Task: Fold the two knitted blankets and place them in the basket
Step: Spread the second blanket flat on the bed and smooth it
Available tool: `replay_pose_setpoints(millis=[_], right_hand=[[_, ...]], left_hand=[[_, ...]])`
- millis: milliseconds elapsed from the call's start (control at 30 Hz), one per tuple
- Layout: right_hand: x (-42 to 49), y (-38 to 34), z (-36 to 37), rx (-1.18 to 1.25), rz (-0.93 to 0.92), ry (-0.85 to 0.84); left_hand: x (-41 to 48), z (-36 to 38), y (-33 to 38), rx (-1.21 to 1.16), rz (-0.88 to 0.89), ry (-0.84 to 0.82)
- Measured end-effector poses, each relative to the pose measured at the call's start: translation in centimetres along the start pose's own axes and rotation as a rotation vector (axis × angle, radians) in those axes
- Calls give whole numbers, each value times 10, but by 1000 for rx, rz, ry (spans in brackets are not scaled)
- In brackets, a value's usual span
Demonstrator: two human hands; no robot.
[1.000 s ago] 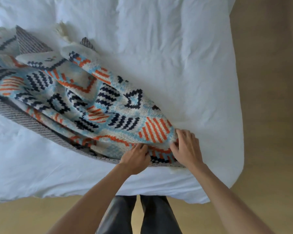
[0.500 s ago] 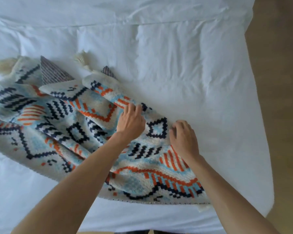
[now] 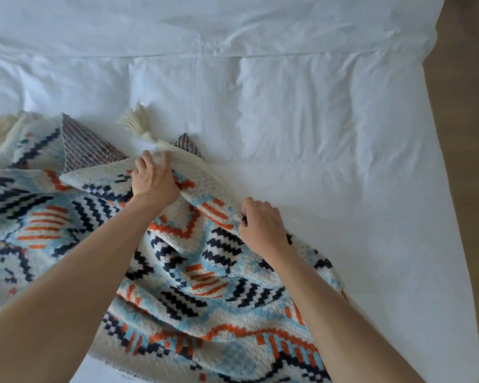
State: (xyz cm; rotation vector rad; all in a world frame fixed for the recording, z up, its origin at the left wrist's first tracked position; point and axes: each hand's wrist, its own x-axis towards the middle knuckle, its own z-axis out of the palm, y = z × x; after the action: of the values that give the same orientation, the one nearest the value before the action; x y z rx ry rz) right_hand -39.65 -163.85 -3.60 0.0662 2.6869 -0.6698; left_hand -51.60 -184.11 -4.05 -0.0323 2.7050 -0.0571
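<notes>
A patterned knitted blanket (image 3: 194,277) in cream, light blue, orange and navy lies rumpled across the left and middle of the white bed. Its far corner ends in a cream tassel (image 3: 134,121). My left hand (image 3: 154,181) grips the blanket's far edge just below that corner. My right hand (image 3: 260,226) pinches the same edge a little further right and nearer to me. A grey-brown knitted fabric (image 3: 83,146) shows beneath the patterned one; whether it is the reverse side or the second blanket I cannot tell. No basket is in view.
The white bed sheet (image 3: 329,134) stretches bare to the right of the blanket and ends at the bed's right edge. Wooden floor (image 3: 470,189) runs along that side. A seam crosses the bedding at the far end.
Both hands have moved away from me along the blanket, from its near edge up to the far edge by the tassel corner. The view has shifted forward over the bed.
</notes>
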Motion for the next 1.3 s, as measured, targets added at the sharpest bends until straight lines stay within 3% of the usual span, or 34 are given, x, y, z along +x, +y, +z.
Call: replay_pose_setpoints(millis=[67,200,300,533,667,733,867,1033,1233,1300], right_hand=[[4,3,-1,-14,-16,18],[10,23,-20,0,20,190],[11,57,-46,-12,122,287],[-6,157,-101,43,428,414],[-8,185,-110,-60,575,294],[1,190,-111,-122,541,267],[40,191,-116,-155,347,336],[111,178,-132,-24,121,453],[148,186,-124,-104,73,233],[143,187,-116,-68,86,235]], left_hand=[[4,-3,6,38,-23,-8],[10,-18,45,-103,121,239],[17,-29,97,-223,223,304],[36,-52,248,-574,445,246],[38,-49,302,-588,624,68],[43,-41,303,-539,620,38],[62,-32,275,-349,495,180],[88,-32,230,-235,248,64],[95,-24,218,-150,258,40],[93,-24,220,-183,279,46]])
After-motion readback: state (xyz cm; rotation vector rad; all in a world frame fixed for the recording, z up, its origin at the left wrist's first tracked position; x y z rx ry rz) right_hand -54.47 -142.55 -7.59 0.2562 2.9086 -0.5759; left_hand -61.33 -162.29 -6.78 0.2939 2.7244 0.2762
